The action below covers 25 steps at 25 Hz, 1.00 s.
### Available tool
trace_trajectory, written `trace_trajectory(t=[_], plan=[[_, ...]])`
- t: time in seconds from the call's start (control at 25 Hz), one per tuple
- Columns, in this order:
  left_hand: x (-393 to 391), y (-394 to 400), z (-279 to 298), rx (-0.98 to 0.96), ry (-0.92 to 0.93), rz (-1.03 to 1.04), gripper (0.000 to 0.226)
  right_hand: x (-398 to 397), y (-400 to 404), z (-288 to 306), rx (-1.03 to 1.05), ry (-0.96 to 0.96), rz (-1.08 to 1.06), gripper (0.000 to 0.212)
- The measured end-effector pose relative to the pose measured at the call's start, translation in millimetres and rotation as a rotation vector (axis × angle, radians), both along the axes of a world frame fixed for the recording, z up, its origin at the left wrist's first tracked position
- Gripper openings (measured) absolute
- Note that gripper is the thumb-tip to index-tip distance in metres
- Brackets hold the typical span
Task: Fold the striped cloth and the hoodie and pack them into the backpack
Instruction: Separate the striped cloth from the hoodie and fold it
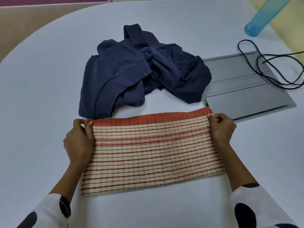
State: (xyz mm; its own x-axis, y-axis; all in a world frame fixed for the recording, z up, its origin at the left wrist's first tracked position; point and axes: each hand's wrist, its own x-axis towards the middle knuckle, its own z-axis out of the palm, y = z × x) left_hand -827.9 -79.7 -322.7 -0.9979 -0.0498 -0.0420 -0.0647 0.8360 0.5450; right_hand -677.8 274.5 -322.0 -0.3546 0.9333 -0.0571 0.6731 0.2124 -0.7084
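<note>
Striped cloth (153, 153): cream ground with thin red-orange lines running across, ribbed texture, and a solid red-orange band along the far edge. We find it lying flat as a wide rectangle on the near part of the pale surface (41, 96), in front of us.

Left hand (79, 140): we hold the cloth's far left corner pinched between thumb and fingers.

Right hand (222, 127): we pinch the far right corner likewise.

Hoodie (136, 71): dark navy, unfolded, crumpled in a loose heap beyond the cloth at the middle of the surface, seams and a cuff showing. Its near edge lies just beside the cloth's orange band.

Grey panel (250, 89): set flat in the surface to the right of the hoodie, which overlaps its left edge.

Black cable (263, 69): looped over the panel.

Blue bottle (263, 15): far right corner.
</note>
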Motion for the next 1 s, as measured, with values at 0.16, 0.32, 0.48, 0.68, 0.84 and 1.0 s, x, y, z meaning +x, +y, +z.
trace_trajectory(t=[0.16,0.32,0.48,0.68,0.84,1.0], plan=[[7,-3,1,0.018,0.101,0.038,0.032,-4,-11,1,0.099,-0.096,0.046,0.036],[36,10,-8,0.016,0.132,-0.368,0.046,-15,-70,0,0.321,-0.274,0.362,0.062],[61,11,-35,-0.198,0.046,-0.657,0.075,-16,-182,-26,0.275,-0.346,0.942,0.067],[57,-11,-41,-0.297,0.020,-0.544,0.095,-12,-162,-37,0.384,-0.465,0.912,0.075],[63,-15,-38,-0.331,-0.002,-0.476,0.103,19,-91,-35,0.341,-0.564,0.637,0.085],[93,-14,-31,-0.323,-0.062,-0.447,0.106,64,-54,-34,0.314,-0.592,0.530,0.086]])
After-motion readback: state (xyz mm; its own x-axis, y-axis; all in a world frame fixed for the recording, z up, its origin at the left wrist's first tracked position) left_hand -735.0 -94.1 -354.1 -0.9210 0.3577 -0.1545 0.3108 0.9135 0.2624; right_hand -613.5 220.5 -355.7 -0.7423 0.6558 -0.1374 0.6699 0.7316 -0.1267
